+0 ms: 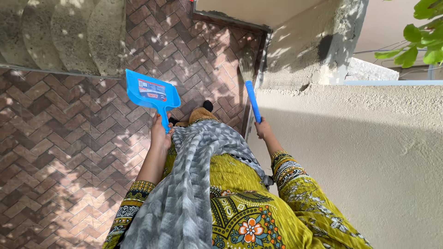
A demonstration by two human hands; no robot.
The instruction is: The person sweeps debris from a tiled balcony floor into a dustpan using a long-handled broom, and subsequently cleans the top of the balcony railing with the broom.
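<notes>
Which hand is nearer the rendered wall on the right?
Right. The right hand, gripping the blue broom, is close beside the wall. The left hand, holding the blue dustpan, is farther off over the brick paving.

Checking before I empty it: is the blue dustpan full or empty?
Cannot tell. The dustpan, held by its handle in the left hand, shows only its labelled back; the scoop faces away.

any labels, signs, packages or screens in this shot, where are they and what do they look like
Label: a rectangular sticker on the pan of the blue dustpan held by the left hand, pale blue with a red band along one side and a white patch.
No signs, packages or screens show.
</notes>
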